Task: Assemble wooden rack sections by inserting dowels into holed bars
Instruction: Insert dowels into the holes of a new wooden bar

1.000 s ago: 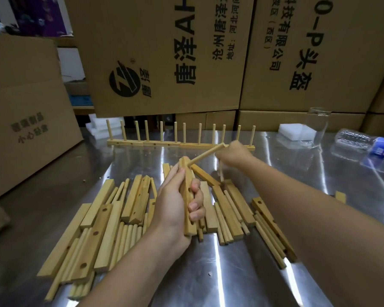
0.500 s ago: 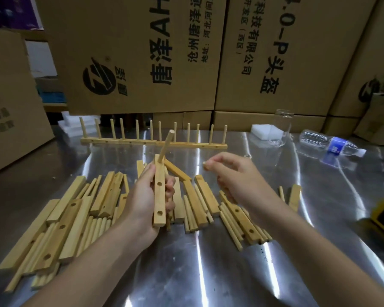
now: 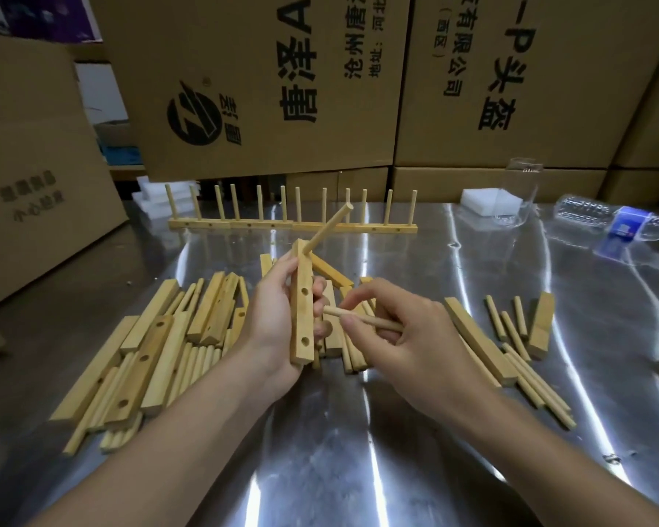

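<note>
Held piece: a pale rectangular wooden bar with round holes [image 3: 302, 321] stands nearly upright above the shiny steel table [image 3: 396, 431].
Left hand: the left hand [image 3: 273, 321] wraps the bar from its left side, fingers curled behind it and clamped on the wood.
Already seated: one round wooden dowel [image 3: 330, 227] juts from the bar's top end, leaning up and to the right.
Open holes: the middle hole [image 3: 304, 292] and the lower hole [image 3: 305, 341] both show empty.
Right hand: the right hand [image 3: 408, 336] pinches a second, loose wooden dowel [image 3: 370, 321] between thumb and fingertips.
Key relation: this dowel lies almost level, its long axis crossing the bar's. Its free tip points left at the bar's right edge, between the two empty holes. The right hand feeds; the left only steadies.
Contact: the tip looks just short of the bar, though the left fingers behind make that hard to tell.
Next move, as I judge it: bring the tip square to an empty hole, then push along the dowel's axis.
Nearby: finished rack sections [image 3: 293, 224] stand at the back, and heaps of loose bars and dowels [image 3: 145, 348] lie alongside.
</note>
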A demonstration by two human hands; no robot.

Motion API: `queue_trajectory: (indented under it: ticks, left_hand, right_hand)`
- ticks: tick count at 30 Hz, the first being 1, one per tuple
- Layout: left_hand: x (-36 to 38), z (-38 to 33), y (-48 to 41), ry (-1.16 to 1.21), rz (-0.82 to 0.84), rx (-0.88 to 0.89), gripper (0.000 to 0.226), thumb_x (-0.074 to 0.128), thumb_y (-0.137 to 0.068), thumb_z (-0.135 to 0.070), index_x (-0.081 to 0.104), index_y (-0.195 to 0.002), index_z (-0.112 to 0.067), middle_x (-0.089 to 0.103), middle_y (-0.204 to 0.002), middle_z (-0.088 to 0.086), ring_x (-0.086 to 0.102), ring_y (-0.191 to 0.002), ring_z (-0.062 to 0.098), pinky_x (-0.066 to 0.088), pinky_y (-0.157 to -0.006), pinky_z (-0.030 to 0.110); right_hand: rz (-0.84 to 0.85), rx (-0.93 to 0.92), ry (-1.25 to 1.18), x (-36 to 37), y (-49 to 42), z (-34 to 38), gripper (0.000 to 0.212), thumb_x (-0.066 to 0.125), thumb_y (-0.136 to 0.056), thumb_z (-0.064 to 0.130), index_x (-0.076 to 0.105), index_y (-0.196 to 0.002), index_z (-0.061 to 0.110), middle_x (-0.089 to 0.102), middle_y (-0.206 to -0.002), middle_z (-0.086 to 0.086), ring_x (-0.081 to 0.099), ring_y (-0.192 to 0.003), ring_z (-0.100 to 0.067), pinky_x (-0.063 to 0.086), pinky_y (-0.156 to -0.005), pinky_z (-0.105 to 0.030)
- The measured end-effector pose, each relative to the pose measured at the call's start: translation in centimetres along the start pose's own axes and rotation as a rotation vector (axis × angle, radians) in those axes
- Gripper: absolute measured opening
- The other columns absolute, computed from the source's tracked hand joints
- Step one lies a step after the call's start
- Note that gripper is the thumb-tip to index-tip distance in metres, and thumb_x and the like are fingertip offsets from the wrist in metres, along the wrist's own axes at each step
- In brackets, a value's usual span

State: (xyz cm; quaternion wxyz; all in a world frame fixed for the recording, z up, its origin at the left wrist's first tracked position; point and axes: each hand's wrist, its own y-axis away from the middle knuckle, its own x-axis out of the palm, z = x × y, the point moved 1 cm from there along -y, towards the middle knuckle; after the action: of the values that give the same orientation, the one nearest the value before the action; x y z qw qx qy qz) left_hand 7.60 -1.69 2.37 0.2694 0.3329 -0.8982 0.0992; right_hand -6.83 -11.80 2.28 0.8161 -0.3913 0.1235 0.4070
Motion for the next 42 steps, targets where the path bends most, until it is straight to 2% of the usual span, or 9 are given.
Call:
queue_trajectory:
  ticks: [9,14,20,24,28,35,37,39,42]
  left_hand:
    - [0.6,0.3,0.3,-0.120,0.186,0.028,0.036,0.043,-0.111,-0.042,0.066,-0.140,-0.040,0.054,-0.078,-0.003,0.051,-0.063,0.011,0.046,-0.054,0.027]
    - [0.6,0.0,0.6,-0.312,0.203,0.033,0.034,0.041,-0.111,-0.049,0.061,-0.137,-0.058,0.059,-0.081,-0.006,0.058,-0.070,0.008,0.050,-0.063,0.028]
    - [0.9,-0.3,0.8,-0.446,0.284,0.071,0.039,0.042,-0.104,-0.056,0.052,-0.140,-0.064,0.054,-0.094,0.000,0.057,-0.083,0.011,0.046,-0.083,0.040]
    - [1.2,0.1,1.3,-0.441,0.302,0.087,0.034,0.035,-0.113,-0.050,0.055,-0.140,-0.058,0.067,-0.107,0.010,0.068,-0.099,0.016,0.054,-0.091,0.039]
    - [1.4,0.3,1.6,-0.463,0.306,0.107,0.034,0.032,-0.114,-0.050,0.053,-0.141,-0.056,0.068,-0.124,0.019,0.072,-0.111,0.022,0.057,-0.097,0.040]
    - [1.4,0.2,1.6,-0.504,0.339,0.137,0.033,0.033,-0.113,-0.054,0.050,-0.142,-0.053,0.069,-0.123,0.019,0.072,-0.110,0.025,0.057,-0.085,0.031]
    - [1.5,0.2,1.6,-0.538,0.335,0.164,0.033,0.035,-0.112,-0.055,0.048,-0.143,-0.053,0.070,-0.122,0.017,0.071,-0.106,0.023,0.055,-0.084,0.033]
    - [1.5,0.1,1.6,-0.558,0.327,0.194,0.034,0.035,-0.112,-0.055,0.047,-0.144,-0.054,0.071,-0.118,0.015,0.072,-0.106,0.027,0.054,-0.081,0.034]
    - [1.6,0.0,1.7,-0.556,0.333,0.228,0.034,0.036,-0.112,-0.055,0.045,-0.145,-0.054,0.072,-0.114,0.015,0.066,-0.117,0.046,0.048,-0.078,0.038]
  right_hand:
    - [-0.092,-0.145,0.083,0.0,0.2,1.0,0.007,0.078,-0.097,0.019,0.072,-0.102,0.017,0.056,-0.072,0.045,0.059,-0.058,0.010,0.036,-0.053,-0.001]
    - [-0.073,-0.137,0.063,-0.1,0.2,0.6,0.007,0.076,-0.098,0.020,0.071,-0.101,0.015,0.059,-0.077,0.045,0.061,-0.066,0.017,0.039,-0.059,0.003]
    - [-0.019,-0.081,0.180,-1.0,-0.2,0.3,0.015,0.069,-0.099,0.042,0.072,-0.096,0.027,0.060,-0.066,0.033,0.063,-0.064,0.003,0.039,-0.056,-0.009]
    - [0.013,-0.070,0.107,-0.7,0.1,0.4,0.021,0.066,-0.102,0.037,0.081,-0.098,0.024,0.072,-0.075,0.027,0.070,-0.072,0.002,0.048,-0.062,-0.014]
    - [0.003,-0.028,0.051,-0.3,0.2,0.4,0.021,0.066,-0.105,0.032,0.083,-0.097,0.022,0.079,-0.084,0.012,0.075,-0.080,-0.008,0.057,-0.072,-0.035]
    - [0.060,0.074,-0.073,-0.1,0.4,1.0,0.028,0.062,-0.108,0.030,0.082,-0.090,0.023,0.077,-0.080,-0.001,0.073,-0.084,-0.019,0.056,-0.078,-0.045]
    - [0.092,0.103,-0.141,-0.3,0.4,1.3,0.032,0.060,-0.108,0.028,0.081,-0.084,0.022,0.072,-0.068,0.005,0.068,-0.072,-0.010,0.055,-0.070,-0.030]
    - [0.114,0.161,-0.245,-0.5,0.5,1.7,0.036,0.059,-0.109,0.024,0.077,-0.078,0.022,0.057,-0.052,0.019,0.056,-0.054,0.001,0.041,-0.054,-0.008]
    - [0.157,0.282,-0.406,-0.6,0.5,2.3,0.038,0.058,-0.109,0.024,0.075,-0.076,0.019,0.049,-0.045,0.020,0.046,-0.044,0.001,0.035,-0.046,-0.007]
